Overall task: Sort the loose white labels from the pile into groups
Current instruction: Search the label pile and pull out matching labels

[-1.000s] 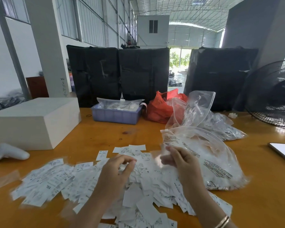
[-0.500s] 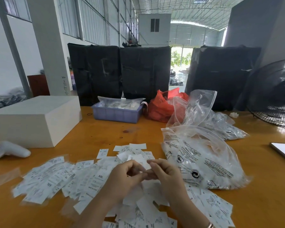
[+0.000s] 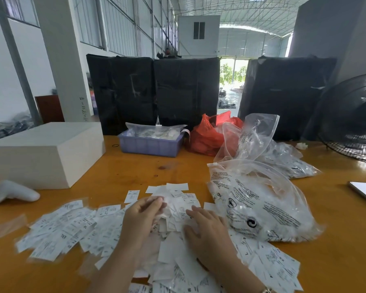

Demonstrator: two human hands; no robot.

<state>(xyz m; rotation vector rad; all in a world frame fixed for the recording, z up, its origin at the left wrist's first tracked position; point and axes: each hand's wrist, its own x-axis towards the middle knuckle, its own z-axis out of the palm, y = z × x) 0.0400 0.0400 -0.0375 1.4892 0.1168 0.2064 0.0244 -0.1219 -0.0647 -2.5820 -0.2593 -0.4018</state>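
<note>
Your counter (image 3: pixel 118 166) is a smooth, glossy orange surface, so judge it slick: thin paper will skate on it rather than stay put. Across its near side sprawls the pile of white labels (image 3: pixel 169 246), heaped thickest under your forearms, with a flatter spread of labels (image 3: pixel 59 227) fanned out to the left, one reading XXL. Just to the right, touching the pile's edge, lies a clear printed bag (image 3: pixel 260 210) holding more white material; it looks limp and crinkly and would likely drag labels along if nudged.

The labels themselves look featherweight, flat and flexible, overlapping so that several may lift together. The fan (image 3: pixel 351 119) at the far right could scatter them if it is running; you cannot tell from here.

Your right hand (image 3: pixel 207 231) lies flat on the heap, its fingers straight and slightly spread, holding nothing. Your left hand (image 3: pixel 144 212) has its fingers curled together at the pile's far side, seemingly pinching a single label (image 3: pixel 156 200), though blur hides the contact.

Take each label by a free corner or short edge, pinching lightly, and slide it off sideways.
</note>
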